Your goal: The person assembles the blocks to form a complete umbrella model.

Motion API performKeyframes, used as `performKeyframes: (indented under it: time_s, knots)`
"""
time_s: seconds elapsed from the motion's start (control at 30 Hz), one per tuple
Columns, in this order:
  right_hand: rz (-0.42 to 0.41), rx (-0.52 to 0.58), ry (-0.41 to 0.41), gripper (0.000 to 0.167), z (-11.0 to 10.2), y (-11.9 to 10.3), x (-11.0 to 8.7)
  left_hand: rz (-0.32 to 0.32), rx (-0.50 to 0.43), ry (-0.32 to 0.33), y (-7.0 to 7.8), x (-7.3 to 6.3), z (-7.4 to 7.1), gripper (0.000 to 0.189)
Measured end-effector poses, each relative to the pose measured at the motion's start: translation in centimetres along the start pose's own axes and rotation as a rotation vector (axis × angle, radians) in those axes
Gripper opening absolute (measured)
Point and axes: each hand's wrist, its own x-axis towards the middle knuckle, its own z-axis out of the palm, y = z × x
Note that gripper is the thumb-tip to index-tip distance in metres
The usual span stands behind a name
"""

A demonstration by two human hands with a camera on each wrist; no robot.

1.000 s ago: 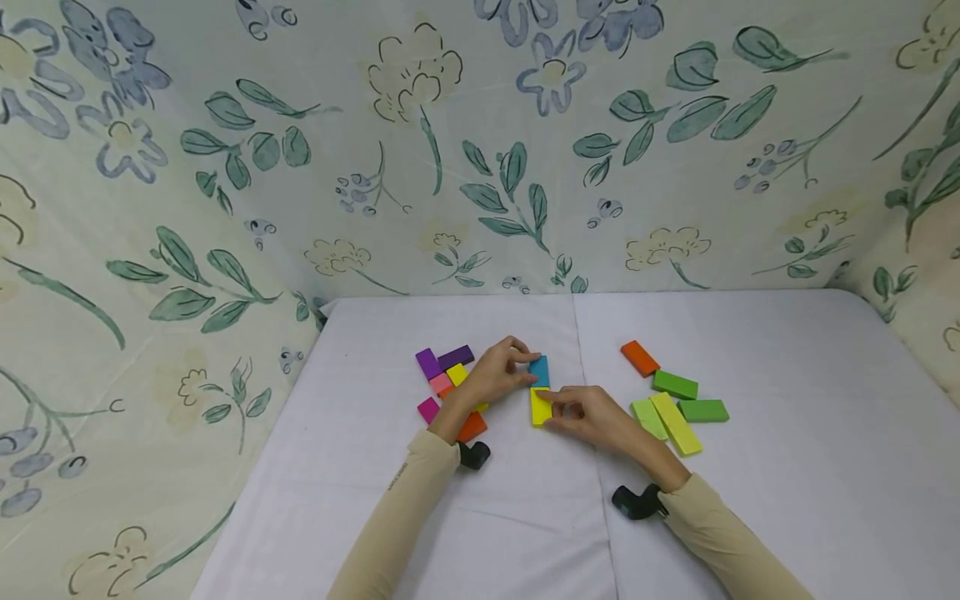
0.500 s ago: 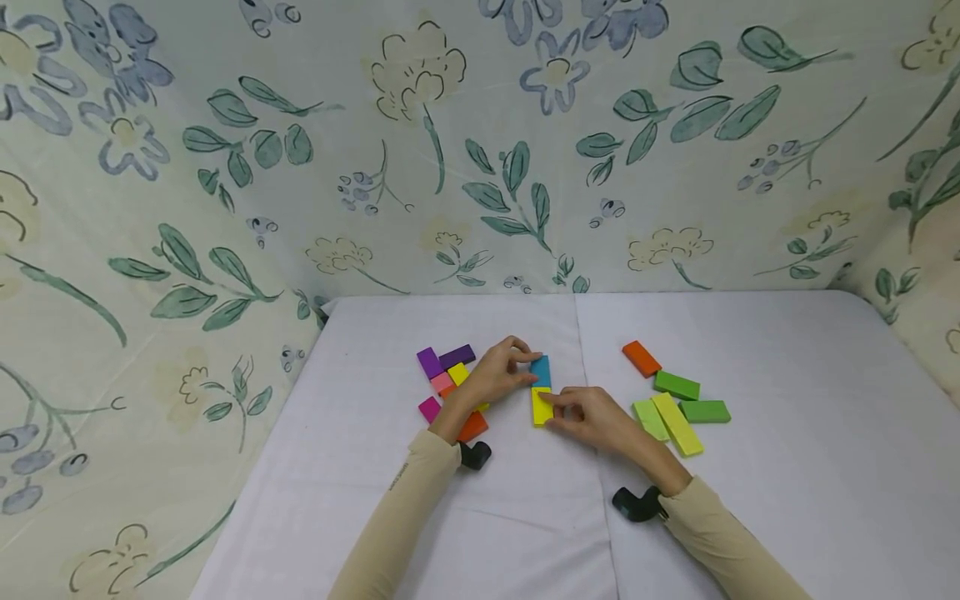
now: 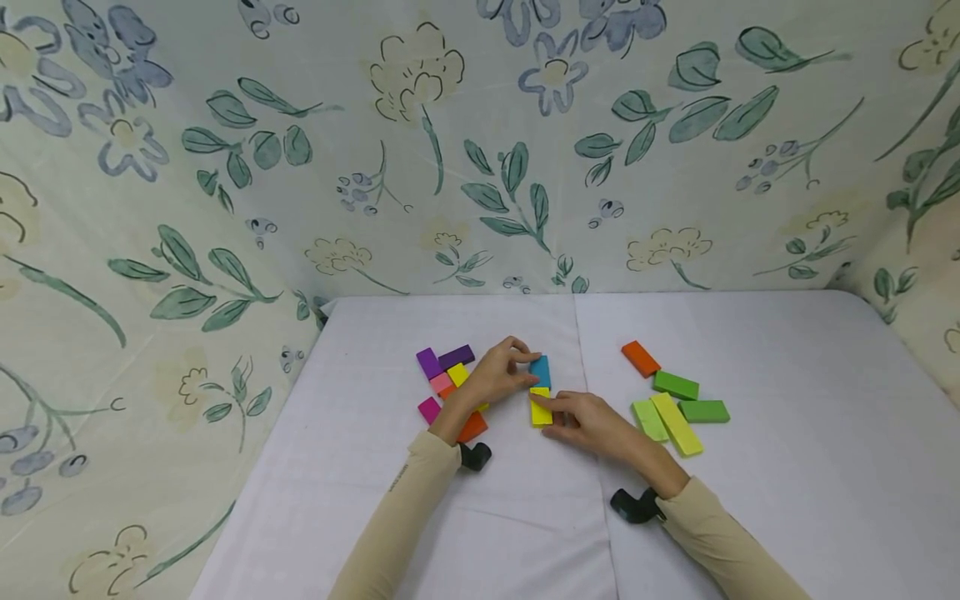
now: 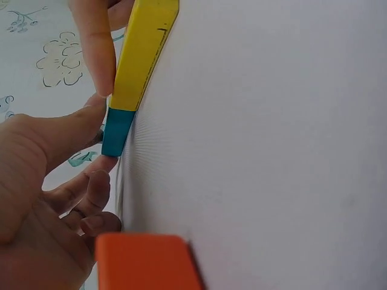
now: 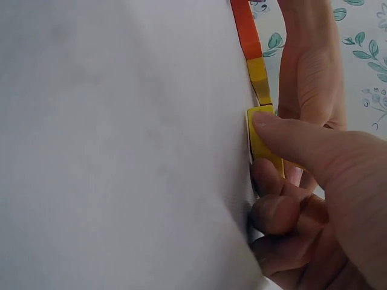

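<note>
A blue block (image 3: 542, 367) and a yellow block (image 3: 542, 415) lie end to end in a line on the white cloth. The left hand (image 3: 497, 372) pinches the blue block by its two ends, thumb at the near one. In the left wrist view, this blue block (image 4: 118, 134) sits between thumb and fingertip, its end against the yellow block (image 4: 138, 63). From the right, the right hand (image 3: 594, 425) holds the yellow block. The right wrist view has the thumb (image 5: 296, 136) lying on the yellow block (image 5: 259, 144), with fingers curled beside it.
Left of the hands is a cluster of purple, pink, yellow and orange blocks (image 3: 472, 427), partly hidden by the left hand and wrist. On the right lie an orange block (image 3: 640, 358), green blocks (image 3: 703, 411) and a long yellow-green block (image 3: 677, 424). A floral cloth (image 3: 517, 167) hangs behind.
The right hand's fingers have shifted slightly on the yellow block, uncovering more of its far end. The left hand and the blue block stay in place.
</note>
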Motion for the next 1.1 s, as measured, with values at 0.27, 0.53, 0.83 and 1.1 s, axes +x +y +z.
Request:
performKeyframes:
  time_s: [0.27,0.53,0.83,1.1]
  knots:
    - [0.005,-0.005,0.004,0.047,0.0,-0.2,-0.1,0.022,0.007,0.010,-0.1,0.0,0.2,0.049]
    - [0.009,0.013,0.014,0.047,0.1,0.0,0.0,0.015,0.022,0.004,-0.1,0.1,0.1,0.050]
    - [0.006,0.030,0.014,0.049,0.1,0.2,0.0,0.032,0.058,0.023,-0.1,-0.1,0.2,0.050]
    - [0.017,0.039,0.039,0.049,-1.4,0.4,-1.3,0.061,0.095,0.053,0.0,-1.8,0.2,0.055]
